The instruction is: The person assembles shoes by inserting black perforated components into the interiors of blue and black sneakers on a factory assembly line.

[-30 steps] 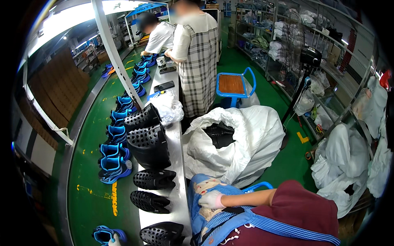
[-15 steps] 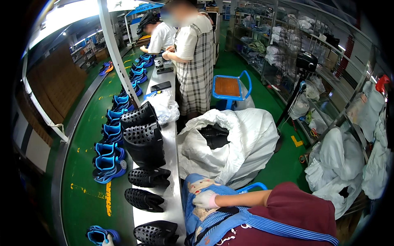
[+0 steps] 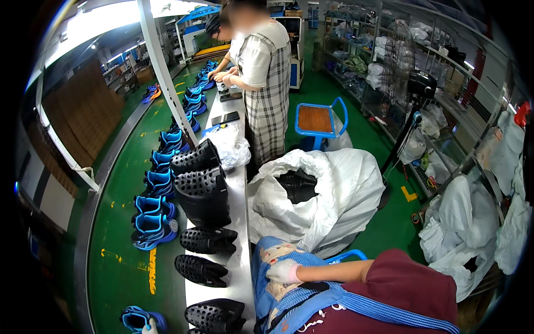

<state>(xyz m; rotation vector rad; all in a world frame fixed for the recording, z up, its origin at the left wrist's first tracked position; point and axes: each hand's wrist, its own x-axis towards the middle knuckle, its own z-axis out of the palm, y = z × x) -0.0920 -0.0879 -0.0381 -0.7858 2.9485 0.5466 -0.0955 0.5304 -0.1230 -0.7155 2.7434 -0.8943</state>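
A blue and black shoe (image 3: 135, 318) sits at the lower left, on the green belt. My left hand (image 3: 149, 328), gloved and mostly cut off by the lower edge, grips its collar. My right hand (image 3: 284, 271), in a white glove, rests on the blue checked apron (image 3: 311, 258) over my lap; its fingers look loosely curled, and nothing shows in them. Between my hands, black shoe-shaped pieces with holes (image 3: 201, 270) lie along a metal ledge (image 3: 237, 273). Farther up that ledge, more such pieces (image 3: 203, 195) stand upright, close together.
Blue and black shoes (image 3: 154, 225) line the green belt (image 3: 114, 222). A white sack (image 3: 350, 192) of black pieces stands right of the ledge, before a blue cart (image 3: 315, 118). Two people (image 3: 264, 83) work farther along. Shelves (image 3: 367, 61) and a fan (image 3: 421, 84) occupy the right.
The scene has shifted slightly to the right in view. The farther person leans and is now largely hidden behind the nearer one. My hands keep their places on the shoe and apron.
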